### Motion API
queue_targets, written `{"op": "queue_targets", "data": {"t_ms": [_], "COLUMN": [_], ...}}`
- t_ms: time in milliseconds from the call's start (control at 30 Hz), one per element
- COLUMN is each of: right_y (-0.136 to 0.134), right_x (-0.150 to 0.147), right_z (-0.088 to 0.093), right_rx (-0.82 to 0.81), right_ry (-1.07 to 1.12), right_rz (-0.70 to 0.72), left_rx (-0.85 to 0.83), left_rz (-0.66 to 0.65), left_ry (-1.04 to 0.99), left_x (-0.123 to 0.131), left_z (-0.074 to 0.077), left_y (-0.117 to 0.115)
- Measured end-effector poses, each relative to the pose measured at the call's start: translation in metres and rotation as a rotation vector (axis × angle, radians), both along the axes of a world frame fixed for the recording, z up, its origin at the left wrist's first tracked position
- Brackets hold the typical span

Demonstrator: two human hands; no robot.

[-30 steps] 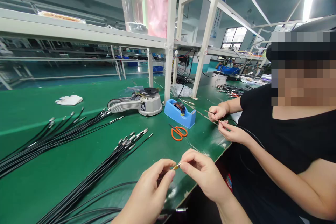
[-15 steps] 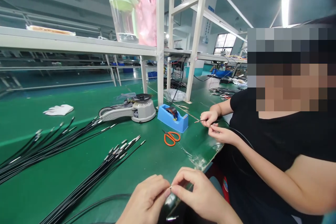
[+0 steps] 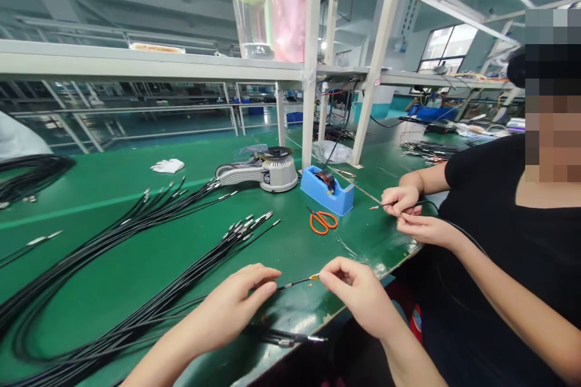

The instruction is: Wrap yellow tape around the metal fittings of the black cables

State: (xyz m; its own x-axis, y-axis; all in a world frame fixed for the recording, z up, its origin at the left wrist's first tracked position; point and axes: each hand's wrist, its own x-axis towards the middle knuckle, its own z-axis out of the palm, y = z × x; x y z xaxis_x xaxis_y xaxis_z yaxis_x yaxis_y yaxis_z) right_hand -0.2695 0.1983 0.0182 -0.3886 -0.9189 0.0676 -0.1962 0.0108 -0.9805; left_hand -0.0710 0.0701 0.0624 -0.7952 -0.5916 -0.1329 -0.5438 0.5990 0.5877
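Observation:
A thin black cable (image 3: 297, 282) with a small yellow piece near its tip runs between my two hands over the table's front edge. My right hand (image 3: 347, 284) pinches the tip end between thumb and fingertips. My left hand (image 3: 247, 296) is at the cable's other side, thumb and fingers apart, with the cable passing at its fingertips. Below the hands, more black cables with metal ends (image 3: 290, 338) lie at the edge. A bundle of black cables (image 3: 218, 248) with silver ends stretches over the green table to the left.
Orange-handled scissors (image 3: 323, 222), a blue tape dispenser (image 3: 333, 198) and a grey round machine (image 3: 278, 172) stand beyond my hands. A white glove (image 3: 167, 165) lies behind another cable bundle (image 3: 136, 221). At right, a person's hands (image 3: 403, 205) hold a cable.
My hands have moved apart and up over the table, showing the cable between them. The left fingers have spread. The view has turned left.

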Motion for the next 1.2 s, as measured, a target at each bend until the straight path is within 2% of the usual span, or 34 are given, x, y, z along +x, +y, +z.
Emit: {"op": "queue_targets", "data": {"t_ms": [233, 600, 800, 867, 967, 1200], "right_y": [0.004, 0.006, 0.005, 0.006, 0.006, 0.005], "right_x": [0.002, 0.002, 0.005, 0.006, 0.006, 0.008], "right_z": [0.006, 0.003, -0.003, -0.004, -0.004, -0.005], "right_rx": [-0.001, 0.029, -0.008, -0.006, -0.002, -0.014], "right_ry": [-0.011, -0.067, -0.061, -0.049, -0.034, -0.065], "right_rz": [-0.013, -0.070, -0.058, -0.086, -0.111, -0.147], "left_rx": [0.036, 0.063, 0.381, 0.428, 0.422, 0.328], "left_rz": [-0.162, -0.105, -0.065, -0.066, -0.071, -0.115], "left_ry": [0.036, 0.112, 0.183, 0.203, 0.206, 0.152], "left_x": [-0.023, -0.051, -0.051, -0.052, -0.055, -0.054], "left_z": [-0.002, -0.003, -0.014, -0.019, -0.020, -0.010], "left_y": [0.003, 0.019, 0.014, 0.014, 0.015, 0.020]}}
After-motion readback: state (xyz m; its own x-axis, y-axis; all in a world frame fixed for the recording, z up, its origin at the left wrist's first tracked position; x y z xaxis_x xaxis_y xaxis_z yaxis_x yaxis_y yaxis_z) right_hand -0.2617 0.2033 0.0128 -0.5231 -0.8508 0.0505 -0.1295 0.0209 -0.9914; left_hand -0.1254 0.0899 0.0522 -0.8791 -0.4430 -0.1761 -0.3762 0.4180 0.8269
